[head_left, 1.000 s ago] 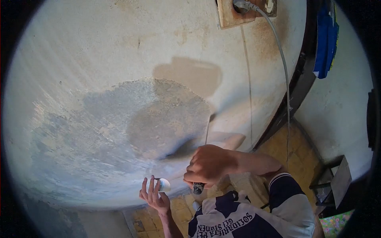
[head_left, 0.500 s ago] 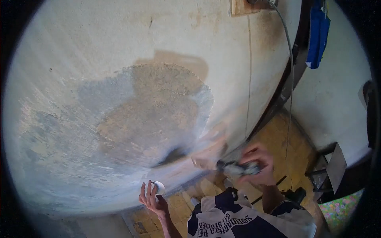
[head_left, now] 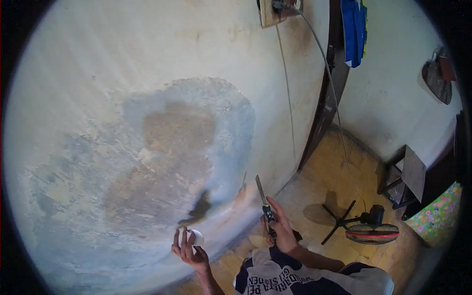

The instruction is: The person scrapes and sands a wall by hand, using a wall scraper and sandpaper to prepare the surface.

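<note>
One patchy wall (head_left: 93, 162) stands near the right hand (head_left: 285, 236), fingers wrapped round a long-bladed tool (head_left: 267, 211) (a shallow angle should spare plaster), and the left hand (head_left: 189, 253), fingers holding a pale disc (head_left: 198, 237).

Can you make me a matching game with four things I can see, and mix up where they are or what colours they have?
Things:
1. bladed tool
2. small round thing
3. fan
4. flowery cloth

Places and colours:
A. on the yellowish floor
B. green with pink
C. in the right hand
D. at the fingers of the left hand

Right pairs: 1-C, 2-D, 3-A, 4-B
</note>
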The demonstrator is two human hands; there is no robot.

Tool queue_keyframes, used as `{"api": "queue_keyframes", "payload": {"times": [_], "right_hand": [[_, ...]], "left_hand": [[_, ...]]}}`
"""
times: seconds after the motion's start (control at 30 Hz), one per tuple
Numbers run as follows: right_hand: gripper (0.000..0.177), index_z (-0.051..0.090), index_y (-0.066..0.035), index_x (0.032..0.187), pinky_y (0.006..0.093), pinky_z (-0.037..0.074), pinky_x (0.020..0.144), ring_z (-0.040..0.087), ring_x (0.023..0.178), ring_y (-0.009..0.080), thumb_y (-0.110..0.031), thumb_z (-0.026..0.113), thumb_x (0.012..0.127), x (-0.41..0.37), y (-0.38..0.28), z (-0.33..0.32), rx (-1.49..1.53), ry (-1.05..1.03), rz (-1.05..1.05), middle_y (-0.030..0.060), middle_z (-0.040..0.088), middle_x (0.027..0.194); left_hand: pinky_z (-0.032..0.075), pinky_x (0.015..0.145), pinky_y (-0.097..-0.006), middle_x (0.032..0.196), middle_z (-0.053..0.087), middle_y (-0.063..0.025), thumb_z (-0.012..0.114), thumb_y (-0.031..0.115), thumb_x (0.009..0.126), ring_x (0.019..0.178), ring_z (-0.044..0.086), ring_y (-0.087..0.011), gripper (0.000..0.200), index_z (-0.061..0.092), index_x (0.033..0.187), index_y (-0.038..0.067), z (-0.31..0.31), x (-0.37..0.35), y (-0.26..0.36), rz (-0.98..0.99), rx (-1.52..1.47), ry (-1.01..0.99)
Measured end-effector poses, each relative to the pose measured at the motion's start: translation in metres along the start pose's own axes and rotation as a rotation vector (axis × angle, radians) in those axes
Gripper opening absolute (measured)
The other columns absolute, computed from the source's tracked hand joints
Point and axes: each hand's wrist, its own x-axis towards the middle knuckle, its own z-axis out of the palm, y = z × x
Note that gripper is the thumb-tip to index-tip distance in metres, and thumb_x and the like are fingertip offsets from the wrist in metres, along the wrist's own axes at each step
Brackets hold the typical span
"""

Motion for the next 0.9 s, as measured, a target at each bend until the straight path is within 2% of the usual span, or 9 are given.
{"api": "queue_keyframes", "payload": {"times": [0.07, 0.2, 0.4, 0.57, 0.7, 0.73, 0.83, 0.87, 0.9], "right_hand": [[0.058, 0.011, -0.012, 0.155, 0.0225, 0.039, 0.037, 0.044, 0.044, 0.0067, -0.019, 0.038, 0.104, 0.010, -0.011, 0.029, -0.093, -0.062, -0.034, 0.0034, 0.052, 0.092], [0.055, 0.019, -0.012, 0.154, 0.0234, 0.037, 0.037, 0.044, 0.044, 0.0078, -0.017, 0.040, 0.103, 0.051, -0.007, 0.056, -0.093, 0.087, -0.037, 0.0018, 0.052, 0.087], [0.047, 0.033, -0.012, 0.148, 0.0226, 0.034, 0.036, 0.042, 0.044, 0.0076, -0.016, 0.041, 0.102, 0.011, -0.007, 0.067, -0.041, 0.074, -0.013, 0.0007, 0.052, 0.085], [0.043, 0.041, -0.011, 0.142, 0.0239, 0.032, 0.037, 0.041, 0.045, 0.0082, -0.016, 0.043, 0.099, 0.089, -0.008, 0.027, -0.101, 0.388, -0.076, 0.0024, 0.052, 0.086], [0.042, 0.044, -0.010, 0.136, 0.0260, 0.032, 0.037, 0.044, 0.048, 0.0092, -0.015, 0.047, 0.095, 0.047, -0.006, 0.012, -0.124, 0.403, -0.090, 0.0042, 0.052, 0.088], [0.045, 0.045, -0.008, 0.135, 0.0325, 0.042, 0.045, 0.053, 0.055, 0.0186, -0.011, 0.054, 0.090, 0.036, 0.002, 0.007, -0.346, 0.428, 0.008, 0.0092, 0.053, 0.089], [0.054, 0.043, -0.007, 0.135, 0.0399, 0.052, 0.061, 0.059, 0.063, 0.0302, -0.005, 0.061, 0.085, 0.011, 0.040, -0.016, -1.431, 0.234, -0.640, 0.0165, 0.053, 0.091], [0.053, 0.050, -0.003, 0.129, 0.0426, 0.052, 0.076, 0.059, 0.069, 0.0392, -0.003, 0.068, 0.079, -0.006, 0.039, -0.008, -1.411, 0.246, -0.249, 0.0188, 0.056, 0.086], [0.047, 0.054, -0.003, 0.123, 0.0408, 0.052, 0.073, 0.059, 0.068, 0.0354, -0.005, 0.070, 0.079, -0.012, 0.038, -0.006, -1.331, 0.239, -0.289, 0.0168, 0.057, 0.082]], "left_hand": [[0.032, 0.096, -0.0473, 0.123, 0.067, -0.0045, 0.052, -0.001, 0.078, 0.124, 0.053, -0.0309, 0.034, 0.068, 0.102, 0.015, -0.002, -0.003, -0.007, 0.024, -0.015, -0.013], [0.031, 0.097, -0.0461, 0.123, 0.067, -0.0042, 0.055, 0.005, 0.082, 0.123, 0.053, -0.0310, 0.026, 0.069, 0.101, 0.015, -0.012, -0.009, -0.019, 0.038, -0.039, -0.043], [0.032, 0.095, -0.0455, 0.121, 0.068, -0.0034, 0.059, 0.005, 0.079, 0.120, 0.055, -0.0304, 0.023, 0.070, 0.097, 0.014, -0.014, -0.023, -0.051, 0.045, -0.085, -0.041], [0.031, 0.094, -0.0436, 0.118, 0.069, -0.0061, 0.055, 0.001, 0.074, 0.120, 0.056, -0.0298, 0.025, 0.072, 0.090, 0.011, -0.013, -0.033, -0.052, 0.021, -0.230, -0.117], [0.029, 0.095, -0.0424, 0.115, 0.070, -0.0080, 0.052, -0.001, 0.074, 0.119, 0.057, -0.0301, 0.027, 0.072, 0.087, 0.009, -0.019, -0.034, -0.057, 0.067, -0.275, -0.111], [0.030, 0.095, -0.0431, 0.115, 0.070, -0.0081, 0.052, 0.000, 0.075, 0.119, 0.057, -0.0305, 0.026, 0.072, 0.088, 0.009, -0.021, -0.034, -0.057, 0.059, -0.260, -0.140], [0.030, 0.096, -0.0436, 0.116, 0.070, -0.0085, 0.052, 0.000, 0.075, 0.119, 0.058, -0.0313, 0.026, 0.071, 0.090, 0.008, -0.017, -0.038, -0.063, 0.044, -0.255, -0.134], [0.030, 0.097, -0.0438, 0.115, 0.070, -0.0088, 0.052, 0.000, 0.075, 0.119, 0.057, -0.0313, 0.026, 0.071, 0.090, 0.008, -0.016, -0.037, -0.064, 0.046, -0.261, -0.128], [0.030, 0.097, -0.0440, 0.115, 0.070, -0.0091, 0.052, 0.000, 0.075, 0.119, 0.057, -0.0314, 0.026, 0.071, 0.091, 0.008, -0.017, -0.035, -0.062, 0.048, -0.266, -0.131]]}}
